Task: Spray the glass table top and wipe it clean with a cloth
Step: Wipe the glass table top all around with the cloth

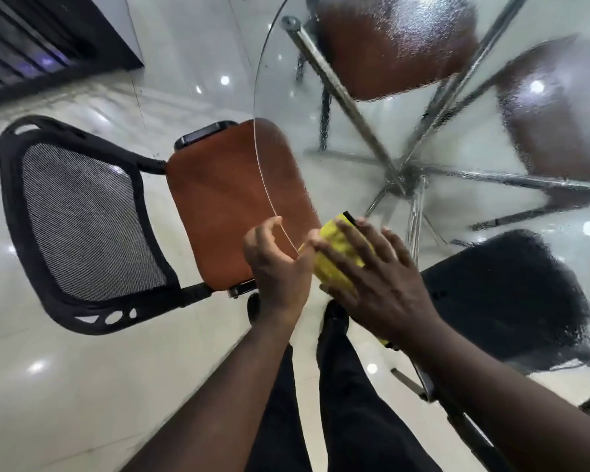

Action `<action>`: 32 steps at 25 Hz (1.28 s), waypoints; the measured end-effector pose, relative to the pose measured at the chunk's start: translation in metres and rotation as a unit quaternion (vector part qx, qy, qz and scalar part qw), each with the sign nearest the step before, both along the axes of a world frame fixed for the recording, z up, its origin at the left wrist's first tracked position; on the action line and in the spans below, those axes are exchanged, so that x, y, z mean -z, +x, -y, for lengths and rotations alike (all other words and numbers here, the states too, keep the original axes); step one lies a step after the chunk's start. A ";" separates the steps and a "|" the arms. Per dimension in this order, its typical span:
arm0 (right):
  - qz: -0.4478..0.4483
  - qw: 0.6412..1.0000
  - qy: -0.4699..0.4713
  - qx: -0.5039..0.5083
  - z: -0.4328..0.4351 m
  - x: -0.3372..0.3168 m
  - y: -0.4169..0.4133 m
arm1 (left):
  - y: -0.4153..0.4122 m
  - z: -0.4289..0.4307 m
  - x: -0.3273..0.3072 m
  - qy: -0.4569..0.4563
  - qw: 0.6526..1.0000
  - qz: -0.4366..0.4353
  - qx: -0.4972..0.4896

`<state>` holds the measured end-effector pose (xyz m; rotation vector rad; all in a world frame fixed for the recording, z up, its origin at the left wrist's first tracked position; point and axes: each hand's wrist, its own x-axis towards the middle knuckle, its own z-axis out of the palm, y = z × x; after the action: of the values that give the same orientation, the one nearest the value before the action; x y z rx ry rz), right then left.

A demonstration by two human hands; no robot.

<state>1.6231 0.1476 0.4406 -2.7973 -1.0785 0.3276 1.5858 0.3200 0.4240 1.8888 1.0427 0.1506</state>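
Note:
The round glass table top (pixel 372 158) fills the upper right of the head view, its surface covered in wet droplets and smears. A yellow cloth (pixel 334 253) with a black edge lies on the glass near the table's rim. My right hand (pixel 375 277) presses flat on the cloth with spread, straight fingers. My left hand (pixel 276 260) hovers just left of the cloth at the glass edge, fingers loosely curled, thumb touching the cloth's side, holding nothing. No spray bottle is in view.
A chair with an orange seat (pixel 218 202) and black mesh back (pixel 82 216) stands at the left, partly under the glass. Brown chairs (pixel 395 46) and a black chair (pixel 511 291) show through the glass, with the chrome table legs (pixel 406 178). The floor is glossy white tile (pixel 65 386).

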 end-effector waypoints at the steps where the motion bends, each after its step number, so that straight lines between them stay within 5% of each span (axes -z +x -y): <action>1: 0.006 0.999 0.004 -0.045 -0.004 0.010 0.000 | -0.001 -0.004 0.003 -0.079 0.995 0.011 -0.059; 5: 0.005 0.998 0.011 -0.065 0.016 0.030 -0.008 | 0.005 -0.016 0.008 -0.397 0.894 0.088 -0.187; 9: -0.033 0.998 -0.011 -0.057 0.023 0.028 -0.012 | 0.018 -0.037 0.001 -0.466 0.860 0.056 -0.199; 13: -0.015 0.997 -0.002 -0.079 -0.069 0.034 0.061 | 0.018 -0.057 0.006 -0.511 0.838 0.049 -0.183; 18: 0.008 0.998 0.037 -0.052 -0.113 0.036 0.146 | 0.017 -0.061 0.005 -0.498 0.855 0.035 -0.140; 23: -0.016 0.998 -0.011 0.059 -0.050 0.029 0.083 | 0.015 -0.067 0.000 -0.487 0.868 0.004 -0.098; 29: 0.030 0.991 0.025 -0.125 -0.121 0.037 0.111 | 0.026 -0.079 0.011 -0.489 0.869 -0.004 -0.078; 32: 0.016 0.995 0.050 -0.088 -0.143 0.037 0.162 | 0.049 -0.070 0.015 -0.420 0.904 -0.002 -0.077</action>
<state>1.7847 0.2905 0.4031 -2.6342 -1.3144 0.2404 1.6351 0.3904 0.4090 1.0224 1.0319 -0.1938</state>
